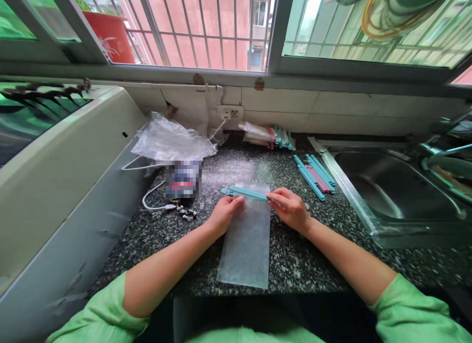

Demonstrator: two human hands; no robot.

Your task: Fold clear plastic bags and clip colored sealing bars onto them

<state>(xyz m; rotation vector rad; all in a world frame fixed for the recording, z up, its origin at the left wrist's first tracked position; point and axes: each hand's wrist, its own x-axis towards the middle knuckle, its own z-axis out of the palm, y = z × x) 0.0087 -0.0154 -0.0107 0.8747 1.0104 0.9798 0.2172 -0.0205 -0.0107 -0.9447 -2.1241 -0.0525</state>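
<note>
A clear plastic bag [246,249] lies lengthwise in front of me on the counter. Across its upper part runs a light-blue bag sealing clip [248,192], its two bars appearing slightly parted toward the left end. My left hand [224,214] is closed on the bag's left edge, thumb on top just under the clip. With thumb and fingertips, my right hand [289,209] pinches the clip's right end. Right of my hands lie several loose blue clips [309,178] and pink clips [317,179].
At the back are bags with clips fitted [267,135]. A pile of clear bags [171,139] lies back left, above a blurred-out item [183,180], a white cable [149,205] and a bunch of small shiny pieces [187,214]. A steel sink [396,185] borders the right, a stove [70,151] the left.
</note>
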